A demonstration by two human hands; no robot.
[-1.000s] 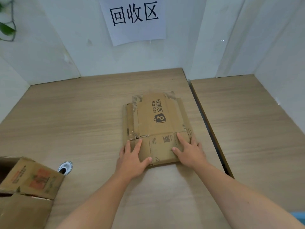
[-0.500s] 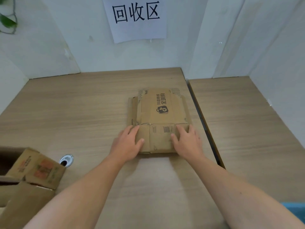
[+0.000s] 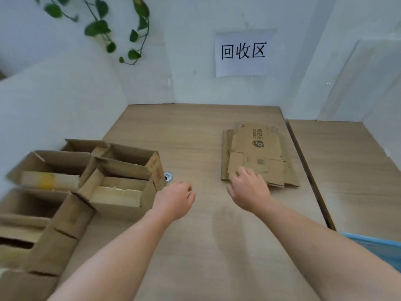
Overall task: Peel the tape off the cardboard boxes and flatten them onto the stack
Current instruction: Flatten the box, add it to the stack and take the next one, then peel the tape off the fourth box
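A stack of flattened cardboard boxes (image 3: 258,153) lies on the wooden table toward the right, the top sheet printed with a black logo. My right hand (image 3: 247,190) hovers at the stack's near left corner, fingers loosely curled, holding nothing. My left hand (image 3: 175,198) hangs over the bare table between the stack and several open, upright cardboard boxes (image 3: 121,177) at the left; its fingers are loosely curled and empty. The nearest open box has a red print on its side and pale tape (image 3: 115,193) inside.
A white sign (image 3: 243,52) with black characters hangs on the back wall. A vine (image 3: 102,27) trails down at top left. A small metal hole fitting (image 3: 168,176) sits beside the boxes. A dark gap (image 3: 308,172) separates a second table. Something blue (image 3: 382,246) lies at right.
Both hands lifted off the flattened stack and moved left, the left hand farther. My view swung left, bringing the open boxes and the vine into sight.
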